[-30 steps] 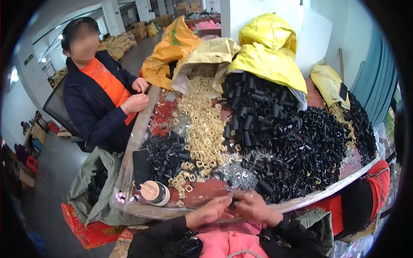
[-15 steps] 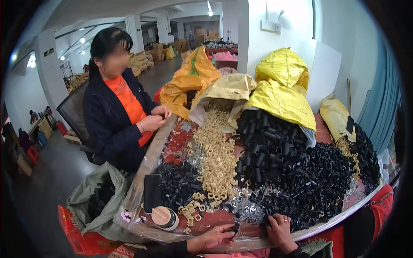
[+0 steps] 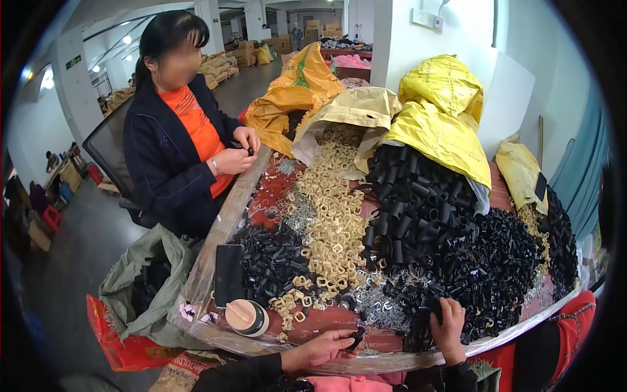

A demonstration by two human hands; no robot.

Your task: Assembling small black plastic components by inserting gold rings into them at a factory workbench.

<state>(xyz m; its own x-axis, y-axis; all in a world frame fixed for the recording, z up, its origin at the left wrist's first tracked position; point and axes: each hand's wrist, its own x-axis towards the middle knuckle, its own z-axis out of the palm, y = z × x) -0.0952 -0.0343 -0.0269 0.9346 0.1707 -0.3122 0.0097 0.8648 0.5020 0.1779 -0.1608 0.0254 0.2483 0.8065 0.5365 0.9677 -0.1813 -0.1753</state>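
Note:
My left hand [image 3: 318, 349] is at the near edge of the table, closed on a small black plastic part [image 3: 356, 339] pinched between thumb and fingertips. To its right, my right hand [image 3: 450, 328] reaches into the near edge of a heap of small black plastic parts [image 3: 486, 281]. Its fingers curl around a dark piece [image 3: 435, 306] that blends with the heap. Thin silvery metal pieces [image 3: 381, 312] lie between my hands and the heaps. Beige ring-shaped parts [image 3: 336, 242] spread down the middle of the table, and black tubes [image 3: 424, 206] spill from a yellow sack [image 3: 436, 147].
A lidded jar [image 3: 247, 318] and a dark phone [image 3: 228, 274] lie on the left. Across the table's left edge sits a co-worker [image 3: 186, 140], both hands together on a small dark piece. A green-grey sack [image 3: 117, 300] holding black parts stands beside the table. Plastic wrap covers the table's rim [image 3: 215, 245].
My right hand has moved up and right, from the table's near edge into the black parts. My left hand stays almost in place with its part. The view has shifted slightly.

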